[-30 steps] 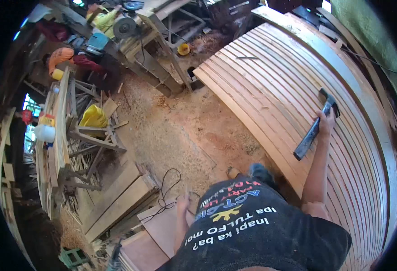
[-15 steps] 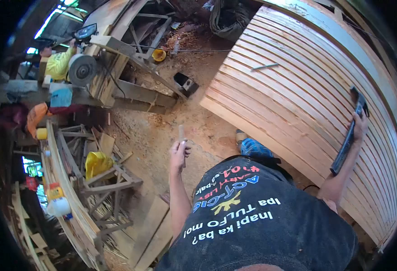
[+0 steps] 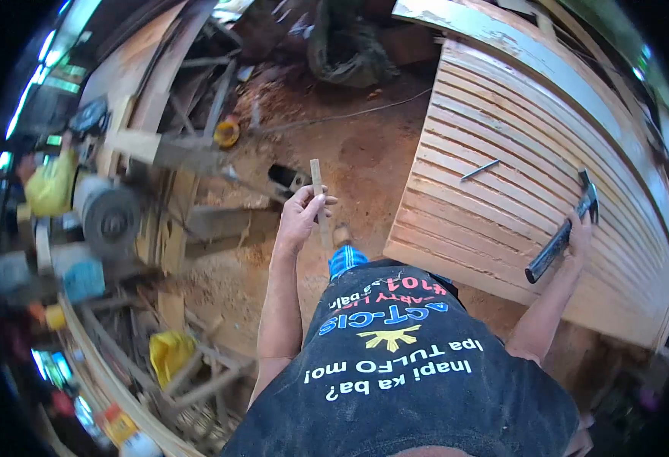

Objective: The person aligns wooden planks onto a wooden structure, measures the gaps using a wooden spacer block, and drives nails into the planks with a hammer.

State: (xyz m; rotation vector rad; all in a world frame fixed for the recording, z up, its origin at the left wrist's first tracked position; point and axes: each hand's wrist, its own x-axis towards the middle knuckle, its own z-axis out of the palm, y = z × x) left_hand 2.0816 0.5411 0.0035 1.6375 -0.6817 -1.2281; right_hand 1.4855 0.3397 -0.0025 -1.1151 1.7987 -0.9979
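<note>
Currently your left hand [image 3: 300,217] finger-pinches a thin strip [image 3: 316,174], while your right hand [image 3: 579,234] wraps its fingers round a hammer [image 3: 551,253].

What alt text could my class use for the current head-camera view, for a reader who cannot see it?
A person's right hand grips a hammer, seen against a ridged wooden panel, while the left hand holds a thin flat strip above the floor. A slim rod lies on the panel; a blurred grey wheel shows at left.
</note>
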